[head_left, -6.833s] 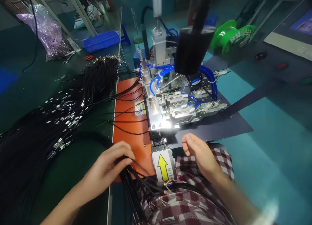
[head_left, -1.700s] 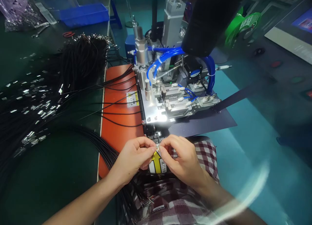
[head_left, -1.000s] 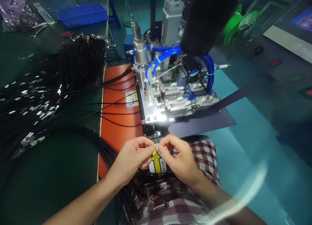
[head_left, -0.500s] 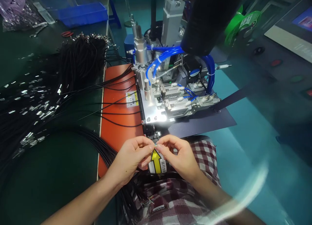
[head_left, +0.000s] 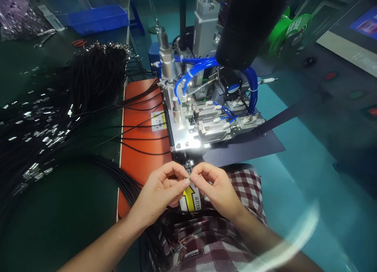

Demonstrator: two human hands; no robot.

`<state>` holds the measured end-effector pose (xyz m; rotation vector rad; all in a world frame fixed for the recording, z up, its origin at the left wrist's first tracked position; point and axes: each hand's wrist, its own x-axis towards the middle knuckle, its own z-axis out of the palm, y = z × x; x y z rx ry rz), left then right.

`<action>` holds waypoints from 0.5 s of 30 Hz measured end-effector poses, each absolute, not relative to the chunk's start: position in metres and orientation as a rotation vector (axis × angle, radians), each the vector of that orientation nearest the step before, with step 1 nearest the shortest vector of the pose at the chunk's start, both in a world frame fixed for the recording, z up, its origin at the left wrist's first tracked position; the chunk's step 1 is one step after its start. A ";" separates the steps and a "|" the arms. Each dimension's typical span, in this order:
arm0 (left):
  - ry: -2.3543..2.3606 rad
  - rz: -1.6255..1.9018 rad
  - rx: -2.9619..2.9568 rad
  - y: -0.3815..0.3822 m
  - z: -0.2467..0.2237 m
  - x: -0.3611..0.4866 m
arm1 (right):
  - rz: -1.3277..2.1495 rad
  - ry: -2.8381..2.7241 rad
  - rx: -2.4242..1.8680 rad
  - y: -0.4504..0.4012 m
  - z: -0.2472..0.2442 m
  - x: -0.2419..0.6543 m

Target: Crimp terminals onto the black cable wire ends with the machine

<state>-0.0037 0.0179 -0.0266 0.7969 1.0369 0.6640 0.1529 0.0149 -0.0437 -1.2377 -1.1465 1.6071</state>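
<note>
Above the end of the machine's track, my left hand [head_left: 163,189] pinches thumb and forefinger on tiny wire ends [head_left: 189,178]. Facing it, with fingertips almost touching, my right hand [head_left: 216,187] pinches the same fine wires. Most of the wires are hidden by my fingertips. Just below lies a yellow arrow label [head_left: 189,198]. Right in front of my fingers is the small black track [head_left: 188,164] of the machine [head_left: 203,119]. Black cables [head_left: 153,232] with bared, coloured wire ends lie across my lap, beside my left forearm.
An orange board [head_left: 141,123] carries several black cables into the machine. On the dark table at left are a big cable bundle [head_left: 96,73], a blue tray [head_left: 98,20] and red-handled pliers [head_left: 79,43]. A black cylinder [head_left: 247,32] hangs overhead; a green spool [head_left: 290,28] stands at back right.
Both hands have shifted very slightly up and right, and the fingertips have closed in further over the wire ends. The coloured strands show less now. The camera view has drifted a little.
</note>
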 end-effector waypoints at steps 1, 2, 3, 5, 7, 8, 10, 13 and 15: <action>1.050 0.666 0.794 0.018 -0.027 -0.003 | 1.575 -1.179 -1.242 0.014 -0.044 0.153; 1.062 0.672 0.785 0.018 -0.027 -0.003 | 1.546 -1.210 -1.248 0.013 -0.044 0.153; 1.071 0.678 0.773 0.018 -0.027 -0.002 | 1.527 -1.233 -1.252 0.012 -0.044 0.153; 1.082 0.666 0.763 0.018 -0.027 -0.002 | 1.526 -1.245 -1.255 0.010 -0.044 0.154; 1.084 0.615 0.818 0.017 -0.026 -0.003 | 1.563 -1.227 -1.255 0.012 -0.044 0.156; 1.104 0.591 0.881 0.017 -0.026 -0.004 | 1.581 -1.214 -1.256 0.014 -0.045 0.157; 1.213 0.593 1.108 0.018 -0.026 -0.006 | 1.594 -1.179 -1.272 0.021 -0.048 0.161; 1.391 0.651 1.644 0.023 -0.030 -0.010 | 1.603 -1.135 -1.309 0.033 -0.056 0.167; 1.406 0.666 1.924 0.028 -0.035 -0.013 | 1.641 -1.122 -1.316 0.041 -0.061 0.169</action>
